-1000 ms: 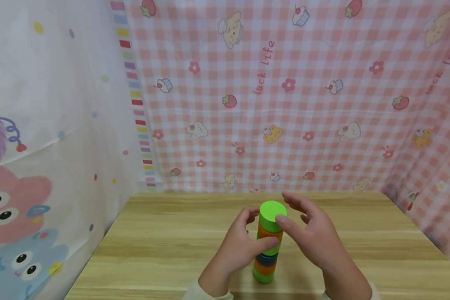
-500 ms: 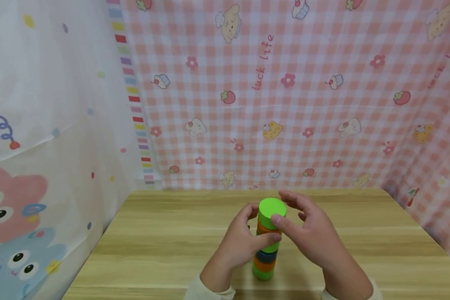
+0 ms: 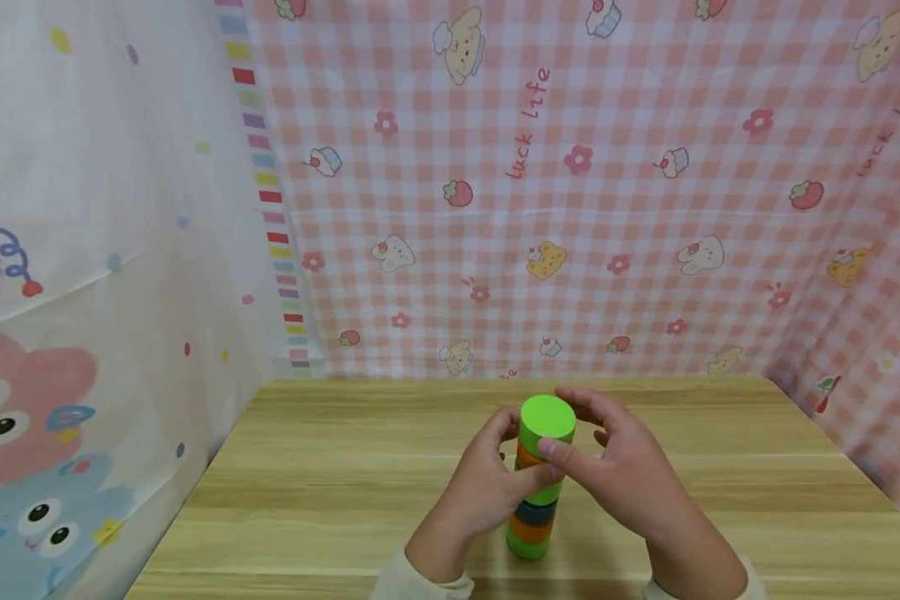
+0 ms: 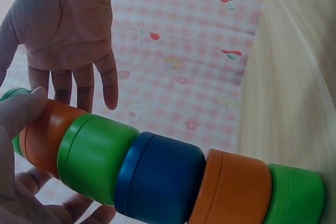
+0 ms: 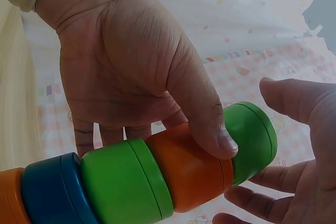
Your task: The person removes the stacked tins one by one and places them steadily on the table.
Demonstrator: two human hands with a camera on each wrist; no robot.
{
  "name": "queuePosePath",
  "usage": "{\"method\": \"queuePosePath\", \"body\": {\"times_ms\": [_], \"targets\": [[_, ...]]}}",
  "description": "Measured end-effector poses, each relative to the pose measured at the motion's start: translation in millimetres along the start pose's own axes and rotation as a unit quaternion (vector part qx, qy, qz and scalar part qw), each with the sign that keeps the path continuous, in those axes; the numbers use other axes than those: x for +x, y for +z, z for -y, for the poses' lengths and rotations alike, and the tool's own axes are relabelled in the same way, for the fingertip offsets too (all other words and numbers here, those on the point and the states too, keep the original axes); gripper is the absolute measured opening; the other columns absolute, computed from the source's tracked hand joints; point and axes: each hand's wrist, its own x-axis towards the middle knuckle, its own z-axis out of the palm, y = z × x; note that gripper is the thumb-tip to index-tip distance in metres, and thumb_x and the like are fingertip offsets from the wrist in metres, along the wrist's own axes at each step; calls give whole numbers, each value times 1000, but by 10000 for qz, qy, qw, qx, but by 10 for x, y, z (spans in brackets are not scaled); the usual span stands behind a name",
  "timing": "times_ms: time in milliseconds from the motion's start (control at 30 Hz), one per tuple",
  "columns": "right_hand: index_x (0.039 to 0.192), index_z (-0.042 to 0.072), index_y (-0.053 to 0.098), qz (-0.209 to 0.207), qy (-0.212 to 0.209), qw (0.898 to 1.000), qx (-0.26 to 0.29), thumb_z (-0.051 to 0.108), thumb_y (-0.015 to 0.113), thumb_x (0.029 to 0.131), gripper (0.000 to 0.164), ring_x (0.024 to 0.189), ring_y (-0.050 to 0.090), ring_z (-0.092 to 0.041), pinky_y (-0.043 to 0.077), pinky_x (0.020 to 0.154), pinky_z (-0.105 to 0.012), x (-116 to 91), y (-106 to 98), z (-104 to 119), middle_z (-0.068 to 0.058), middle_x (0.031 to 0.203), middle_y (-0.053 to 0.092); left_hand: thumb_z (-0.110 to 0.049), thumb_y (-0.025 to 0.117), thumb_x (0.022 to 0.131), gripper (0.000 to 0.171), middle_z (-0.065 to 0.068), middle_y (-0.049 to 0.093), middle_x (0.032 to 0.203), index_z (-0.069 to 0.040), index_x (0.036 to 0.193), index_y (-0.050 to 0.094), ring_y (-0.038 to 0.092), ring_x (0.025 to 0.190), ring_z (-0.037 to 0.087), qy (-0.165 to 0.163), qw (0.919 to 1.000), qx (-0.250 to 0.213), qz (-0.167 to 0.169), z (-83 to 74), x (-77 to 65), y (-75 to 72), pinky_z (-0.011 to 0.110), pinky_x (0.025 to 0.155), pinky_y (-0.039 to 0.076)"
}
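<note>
A tower of several round cup-like blocks (image 3: pixel 534 512) stands upright on the table, coloured green, orange, green, blue, orange and green. My left hand (image 3: pixel 480 483) holds its upper part, thumb across the front; in the right wrist view that thumb lies on the upper orange block (image 5: pixel 189 174). My right hand (image 3: pixel 626 467) surrounds the top green block (image 3: pixel 547 427) from the right. In the right wrist view its fingers are spread, with a gap between the thumb and the block. In the left wrist view the blue block (image 4: pixel 160 177) shows whole.
The light wooden table (image 3: pixel 330 492) extends around the tower. A pink checked cloth (image 3: pixel 495 208) hangs behind and to the right. At the left hangs a white cloth (image 3: pixel 157 317) with cartoon figures.
My right thumb has slid slightly down and left at the front of the top block. My left hand keeps its hold. The head view has tilted a little.
</note>
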Motion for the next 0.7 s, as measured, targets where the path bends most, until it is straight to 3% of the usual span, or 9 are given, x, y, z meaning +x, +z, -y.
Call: {"method": "queuePosePath", "body": {"times_ms": [300, 700], "targets": [[147, 9, 56, -33, 97, 9999, -96, 33, 79, 96, 61, 139, 51, -35, 35, 113, -72, 22, 19, -14, -14, 149, 57, -42, 81, 91, 41, -1, 59, 135, -31, 125, 61, 51, 130, 27, -9, 10000, -49, 21, 27, 26, 9, 64, 106, 41], [142, 8, 60, -104, 134, 9998, -119, 32, 80, 95, 56, 137, 53, -34, 36, 112, -71, 15, 46, -20, -11, 144, 61, -41, 81, 91, 39, -8, 60, 139, -30, 123, 62, 47, 139, 25, 160, 9999, 29, 20, 11, 20, -5, 64, 111, 37]]}}
